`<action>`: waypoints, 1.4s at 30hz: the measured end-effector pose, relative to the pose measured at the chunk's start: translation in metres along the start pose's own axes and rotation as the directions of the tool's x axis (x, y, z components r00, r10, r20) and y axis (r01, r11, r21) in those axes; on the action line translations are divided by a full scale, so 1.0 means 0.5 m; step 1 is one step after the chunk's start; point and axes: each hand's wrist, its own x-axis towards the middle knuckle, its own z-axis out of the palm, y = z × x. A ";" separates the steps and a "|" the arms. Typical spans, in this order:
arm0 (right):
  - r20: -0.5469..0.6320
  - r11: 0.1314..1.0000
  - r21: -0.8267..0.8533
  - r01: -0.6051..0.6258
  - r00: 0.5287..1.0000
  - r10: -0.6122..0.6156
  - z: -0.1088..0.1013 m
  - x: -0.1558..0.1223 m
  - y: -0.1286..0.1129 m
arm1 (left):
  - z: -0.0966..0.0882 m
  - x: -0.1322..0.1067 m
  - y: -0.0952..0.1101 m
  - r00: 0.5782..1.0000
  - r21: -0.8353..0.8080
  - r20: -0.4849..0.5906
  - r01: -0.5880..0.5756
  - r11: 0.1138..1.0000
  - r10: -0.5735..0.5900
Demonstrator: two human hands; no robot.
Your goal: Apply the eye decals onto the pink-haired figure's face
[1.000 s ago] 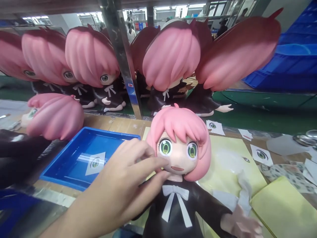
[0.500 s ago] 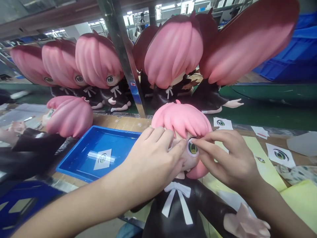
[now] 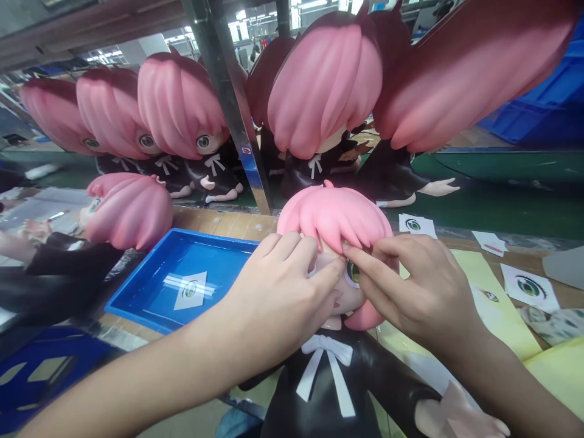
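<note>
Pink doll [image 3: 335, 219]: hard, smooth, light; hold its head.
Left hand [image 3: 278, 292]: fingers curled on doll's cheek.
Right hand [image 3: 420, 292]: fingertips pinched at doll's eye sticker [image 3: 352, 272].

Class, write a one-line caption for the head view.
Both hands, left and right, press on a pink-haired doll's face.

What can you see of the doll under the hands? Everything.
The doll stands upright at the bench's near edge: glossy pink moulded hair, pale face, one green eye showing, black dress, white bow, outstretched pale hand. It looks like hard plastic. The left hand covers its face; the right hand fingertips press at the eye.
</note>
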 end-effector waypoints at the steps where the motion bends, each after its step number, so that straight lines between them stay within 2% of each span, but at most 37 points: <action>1: -0.002 1.000 -0.006 0.002 1.000 -0.002 0.001 0.001 0.000 | -0.001 -0.002 0.000 1.000 -0.005 -0.004 0.004 1.000 -0.004; 11: -0.011 1.000 -0.013 0.024 1.000 -0.024 0.000 0.000 0.000 | -0.001 -0.010 -0.002 0.999 0.010 0.036 0.006 1.000 -0.007; 27: 0.018 0.999 -0.037 0.019 1.000 -0.018 -0.002 0.001 -0.005 | 0.004 -0.013 -0.005 1.000 0.013 0.014 0.024 1.000 -0.024; 31: 0.023 0.999 -0.046 0.007 1.000 -0.006 -0.002 0.002 -0.007 | -0.013 -0.016 -0.010 0.999 -0.006 -0.012 0.036 0.999 -0.036; 34: 0.009 0.999 -0.040 -0.015 1.000 0.016 0.000 0.003 -0.009 | -0.044 -0.044 -0.012 0.993 -0.103 -0.048 0.104 0.989 -0.109; 37: -0.004 0.999 -0.006 -0.044 0.999 0.044 0.001 0.003 -0.009 | -0.066 -0.101 -0.005 0.971 -0.232 -0.078 0.202 0.951 -0.225; 42: 0.008 0.999 0.015 -0.034 0.999 0.034 0.001 -0.001 -0.002 | -0.053 -0.209 0.015 0.890 -0.337 -0.106 0.388 0.858 -0.444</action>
